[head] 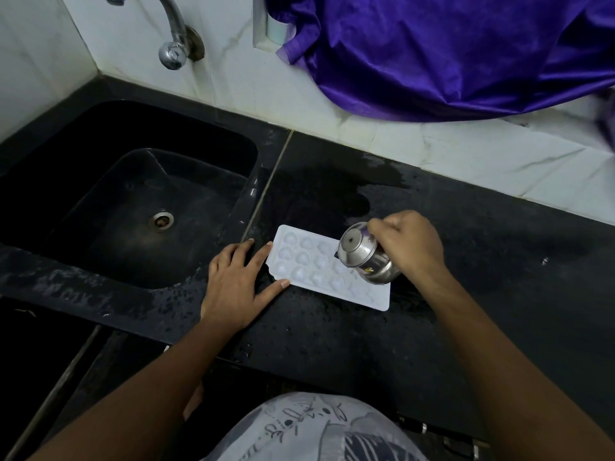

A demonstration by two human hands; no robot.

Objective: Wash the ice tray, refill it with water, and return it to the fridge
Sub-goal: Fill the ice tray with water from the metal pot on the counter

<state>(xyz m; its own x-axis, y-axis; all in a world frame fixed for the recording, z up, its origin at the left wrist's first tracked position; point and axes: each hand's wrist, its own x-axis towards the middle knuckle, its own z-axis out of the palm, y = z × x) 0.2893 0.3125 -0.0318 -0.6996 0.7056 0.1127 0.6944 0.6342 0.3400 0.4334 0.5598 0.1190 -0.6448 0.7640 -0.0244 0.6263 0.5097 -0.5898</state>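
a: item one, location?
b: white ice tray (301, 262), flat on wet black counter (466, 294), just right of sink (83, 181).
a: hands?
b: left hand (238, 282) flat, fingers straight, touching tray's left end. right hand (411, 246) grasping steel pot (362, 257), tipped over tray's right part, hiding some cells.
a: surroundings?
b: tap (173, 44) above sink; purple cloth (449, 54) draped at wall.

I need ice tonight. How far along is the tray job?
Washing looks done: the ice tray lies on the wet counter beside the sink. In hand: the right hand tilts a steel pot over it, and the left hand touches its end. Left: finishing the fill, then the fridge.
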